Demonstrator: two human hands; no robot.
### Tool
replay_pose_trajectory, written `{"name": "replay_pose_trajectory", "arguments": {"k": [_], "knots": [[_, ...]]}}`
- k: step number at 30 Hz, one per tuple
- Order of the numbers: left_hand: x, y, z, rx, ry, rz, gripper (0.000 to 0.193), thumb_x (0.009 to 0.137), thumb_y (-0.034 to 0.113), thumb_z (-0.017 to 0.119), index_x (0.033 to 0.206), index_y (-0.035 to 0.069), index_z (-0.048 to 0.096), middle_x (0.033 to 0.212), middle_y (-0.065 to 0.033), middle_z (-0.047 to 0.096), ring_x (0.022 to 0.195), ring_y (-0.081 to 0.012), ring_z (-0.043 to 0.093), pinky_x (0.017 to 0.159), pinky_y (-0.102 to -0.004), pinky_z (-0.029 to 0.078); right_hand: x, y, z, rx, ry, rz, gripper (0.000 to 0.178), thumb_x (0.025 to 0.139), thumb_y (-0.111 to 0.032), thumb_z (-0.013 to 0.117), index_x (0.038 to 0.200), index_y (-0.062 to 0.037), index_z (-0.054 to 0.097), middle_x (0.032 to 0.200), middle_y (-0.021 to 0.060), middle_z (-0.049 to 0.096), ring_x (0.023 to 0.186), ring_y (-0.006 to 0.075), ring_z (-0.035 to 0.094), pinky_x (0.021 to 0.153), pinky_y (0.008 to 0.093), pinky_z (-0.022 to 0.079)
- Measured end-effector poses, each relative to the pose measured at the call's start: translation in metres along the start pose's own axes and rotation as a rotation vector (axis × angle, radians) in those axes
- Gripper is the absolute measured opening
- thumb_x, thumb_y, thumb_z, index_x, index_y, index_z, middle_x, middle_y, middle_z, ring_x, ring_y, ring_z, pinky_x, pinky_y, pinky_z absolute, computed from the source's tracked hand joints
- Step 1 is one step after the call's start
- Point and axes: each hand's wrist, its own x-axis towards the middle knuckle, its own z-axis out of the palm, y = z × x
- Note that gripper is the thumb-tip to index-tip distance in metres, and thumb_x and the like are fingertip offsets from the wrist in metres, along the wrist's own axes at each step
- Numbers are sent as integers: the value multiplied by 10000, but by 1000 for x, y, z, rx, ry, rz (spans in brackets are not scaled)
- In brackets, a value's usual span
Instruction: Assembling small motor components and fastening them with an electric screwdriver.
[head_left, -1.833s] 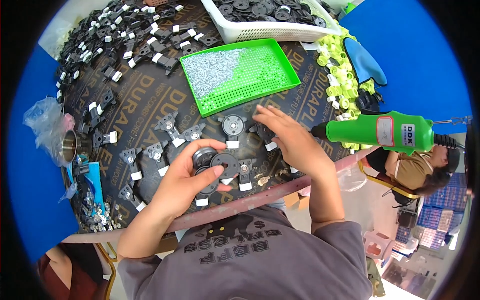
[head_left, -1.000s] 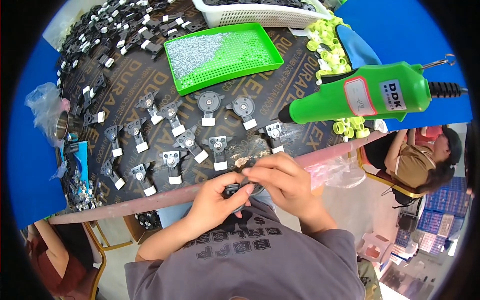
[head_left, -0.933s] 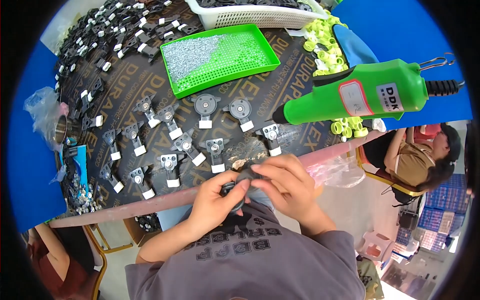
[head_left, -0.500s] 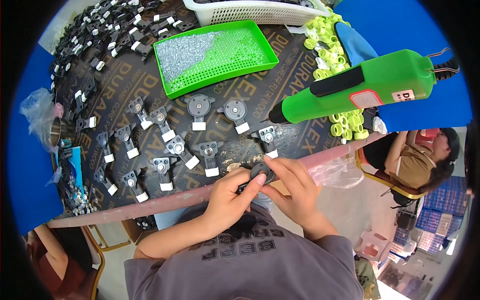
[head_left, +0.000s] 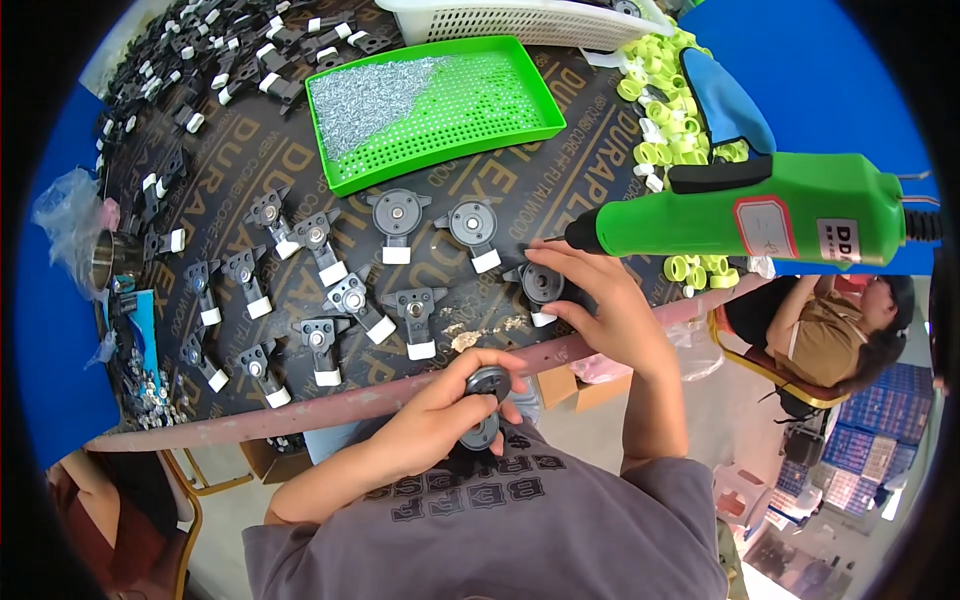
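Note:
My left hand is closed around a few dark round discs, held near the table's front edge; its fingers hide part of them. At the right, my right hand has thumb and fingertips at the edges of another black disc, which lies over a black bracket with a white end. To its left lie two similar brackets with discs on them, one disc next to the other disc. Several brackets without discs, such as one bracket, show silver centres.
A green electric screwdriver hangs above the table's right side, its tip close to my right hand. Behind stands a green tray of small metal screws. Yellow-green rings are heaped at the right, black parts at the far left. A person sits at the right.
My hands have parted. The right moved forward to the bracket, where a disc now covers the silver centre; the left drew back with its discs. The screwdriver shifted right and down in view.

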Motion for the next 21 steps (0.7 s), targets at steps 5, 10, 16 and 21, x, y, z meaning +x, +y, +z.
{"name": "replay_pose_trajectory", "arguments": {"k": [5,10,16,21], "knots": [[-11,11,0,-17,43,106,389,964,13,509,1337,41,400,1191,-124,525,1115,-275,601,858,-415,571,7,3,0,174,-73,2,555,722,21,710,1261,-63,606,1278,131,613,1156,343,578,974,397,440],[-20,21,-5,6,144,256,419,962,14,523,1350,51,369,1231,-132,508,1158,-283,591,895,-430,576,7,5,0,204,-114,-31,581,717,55,696,1278,-64,605,1254,133,623,1190,309,558,995,394,424],[-29,30,-7,-12,223,345,433,951,16,548,1343,47,367,1221,-141,516,1171,-310,589,897,-436,575,9,-2,-5,164,-156,20,580,717,50,707,1278,-63,609,1303,122,589,1189,307,534,999,382,419],[-32,31,-8,-34,321,465,431,945,4,554,1333,46,370,1216,-134,516,1162,-333,591,914,-451,566,-8,3,0,24,-86,64,600,721,-56,766,1293,-65,584,1317,141,559,1181,331,527,981,401,418]]}}
